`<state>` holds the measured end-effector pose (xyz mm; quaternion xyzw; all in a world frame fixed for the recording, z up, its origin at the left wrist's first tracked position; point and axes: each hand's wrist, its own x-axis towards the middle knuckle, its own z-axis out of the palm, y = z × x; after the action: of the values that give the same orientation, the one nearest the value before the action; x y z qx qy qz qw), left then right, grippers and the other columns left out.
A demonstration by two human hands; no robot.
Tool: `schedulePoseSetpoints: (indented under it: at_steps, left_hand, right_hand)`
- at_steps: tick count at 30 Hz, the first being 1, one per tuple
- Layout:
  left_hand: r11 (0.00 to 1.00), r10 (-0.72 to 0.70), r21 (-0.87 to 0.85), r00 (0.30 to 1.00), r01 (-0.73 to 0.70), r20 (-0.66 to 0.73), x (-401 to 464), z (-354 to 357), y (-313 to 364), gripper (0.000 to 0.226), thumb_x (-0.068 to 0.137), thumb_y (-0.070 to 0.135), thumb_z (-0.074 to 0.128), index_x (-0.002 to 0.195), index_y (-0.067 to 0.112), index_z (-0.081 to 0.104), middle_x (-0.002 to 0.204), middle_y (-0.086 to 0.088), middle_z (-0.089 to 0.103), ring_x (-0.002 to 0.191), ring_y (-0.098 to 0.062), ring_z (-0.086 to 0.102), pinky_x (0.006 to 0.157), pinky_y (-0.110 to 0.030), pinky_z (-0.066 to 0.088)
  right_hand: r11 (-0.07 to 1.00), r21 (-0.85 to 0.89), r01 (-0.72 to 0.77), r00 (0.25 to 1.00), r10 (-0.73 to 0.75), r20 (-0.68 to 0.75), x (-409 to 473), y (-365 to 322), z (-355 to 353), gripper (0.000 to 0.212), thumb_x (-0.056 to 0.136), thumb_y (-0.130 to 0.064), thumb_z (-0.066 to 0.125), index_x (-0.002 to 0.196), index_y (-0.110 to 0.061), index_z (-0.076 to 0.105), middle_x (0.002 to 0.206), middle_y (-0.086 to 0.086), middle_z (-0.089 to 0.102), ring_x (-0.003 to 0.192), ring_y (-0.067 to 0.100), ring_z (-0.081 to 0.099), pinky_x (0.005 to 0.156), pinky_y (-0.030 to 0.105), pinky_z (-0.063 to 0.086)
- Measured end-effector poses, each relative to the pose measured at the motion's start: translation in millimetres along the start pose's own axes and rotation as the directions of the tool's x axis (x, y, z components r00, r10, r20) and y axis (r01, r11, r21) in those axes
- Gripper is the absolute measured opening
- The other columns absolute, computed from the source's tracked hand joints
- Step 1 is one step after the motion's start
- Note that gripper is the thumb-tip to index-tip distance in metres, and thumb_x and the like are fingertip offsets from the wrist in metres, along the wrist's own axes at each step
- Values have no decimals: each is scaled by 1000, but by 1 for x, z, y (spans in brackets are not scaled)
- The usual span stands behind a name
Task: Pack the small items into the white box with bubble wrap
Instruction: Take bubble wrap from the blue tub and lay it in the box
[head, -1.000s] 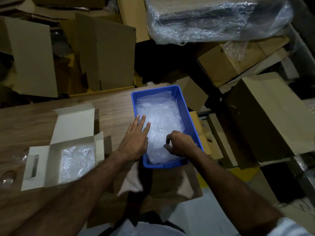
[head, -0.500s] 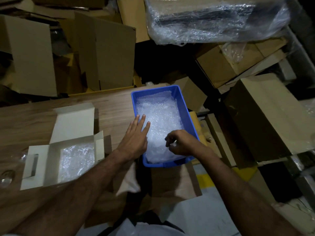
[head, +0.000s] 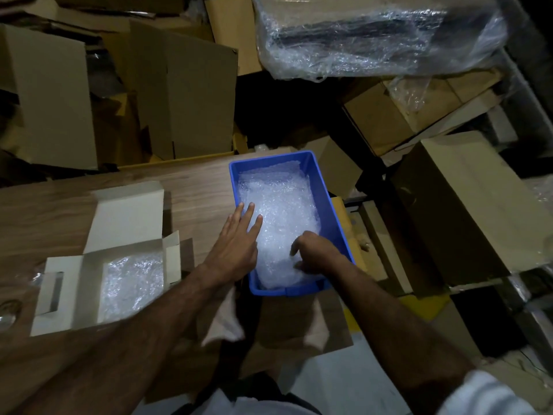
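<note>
Left hand: fingers straight and spread, palm down, forearm reaching in from the lower left.
Right hand: fingers curled downward, knuckles up; whether they pinch anything is hidden.
Forearms: both bare.

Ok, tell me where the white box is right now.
In the head view, the white box sits open on the wooden table at the left, beside the left hand and left of the blue bin.
</note>
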<state>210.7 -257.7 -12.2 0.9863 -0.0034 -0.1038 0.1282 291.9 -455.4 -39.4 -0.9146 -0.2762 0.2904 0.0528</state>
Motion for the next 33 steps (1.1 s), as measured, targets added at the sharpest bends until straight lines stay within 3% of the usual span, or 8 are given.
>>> schedulePoseSetpoints:
  at_steps: [2, 5, 7, 11, 18, 23, 29, 33]
  left_hand:
    - [1000, 1, 2, 1000, -1, -9, 0, 0, 0, 71, 102, 23, 47, 162, 17, 9, 168, -11, -15, 153, -29, -21, 122, -41, -7]
    - [1000, 5, 15, 1000, -5, -17, 1, 2, -2, 72, 100, 22, 48, 162, 16, 10, 168, -12, -14, 153, -29, -20, 121, -40, -8]
    - [1000, 11, 13, 1000, -11, -22, 1, 3, -2, 72, 99, 20, 48, 161, 15, 12, 168, -12, -13, 153, -30, -20, 119, -39, -10]
    - [1000, 19, 4, 1000, -19, -23, 1, 4, -2, 73, 98, 19, 50, 161, 15, 13, 168, -12, -12, 153, -30, -20, 119, -39, -10]
    - [1000, 3, 15, 1000, -3, -4, 2, 4, -2, 74, 98, 19, 49, 162, 17, 10, 168, -12, -15, 153, -30, -22, 122, -41, -8]
    - [1000, 14, 6, 1000, -14, 9, 1, 2, -3, 74, 99, 19, 48, 162, 18, 8, 168, -11, -16, 153, -29, -22, 125, -45, -6]
    - [974, 90, -213, 996, -82, 29, -5, -8, -17, 81, 96, 21, 53, 162, 28, 7, 169, 0, -12, 153, -18, -21, 126, -50, -4]
    - [937, 192, -312, 978, -157, 84, -13, -21, -24, 101, 82, 36, 70, 160, 38, 6, 167, 12, -11, 152, -8, -18, 124, -37, -7]
  right_hand:
    - [1000, 11, 18, 997, -18, -74, 3, 0, 5, 17, 82, -15, 78, 98, -21, 79, 112, 9, 69, 94, 28, 69, 78, 32, 55]
    - [998, 52, 43, 987, -34, -155, -3, 4, 7, 11, 85, -13, 71, 91, -20, 79, 104, 8, 69, 92, 28, 68, 69, 25, 44]
    - [994, 88, 69, 991, -58, -121, -8, 6, 8, 13, 88, -21, 70, 97, -21, 78, 108, 7, 68, 97, 28, 67, 73, 27, 48]
    - [968, 238, 81, 989, -108, 102, -19, 1, 0, 42, 88, -29, 70, 130, -24, 69, 128, 6, 65, 110, 21, 64, 88, 23, 46]
    - [968, 227, 110, 981, -142, 134, -14, -10, 1, 29, 80, -30, 79, 109, -28, 78, 111, 5, 73, 100, 20, 67, 93, 36, 55]
    - [954, 205, 221, 963, -180, -199, -16, -8, -3, 17, 93, -31, 71, 103, -21, 79, 108, 2, 70, 103, 21, 62, 87, 32, 50]
    - [965, 96, 243, 823, -152, -547, -36, -5, -12, 29, 98, -26, 58, 123, -30, 71, 136, 1, 66, 122, 23, 62, 87, 40, 58]
    - [956, 33, 292, 698, -190, -691, -52, -12, -24, 34, 95, -19, 59, 127, -24, 70, 131, 4, 69, 110, 24, 69, 79, 34, 58]
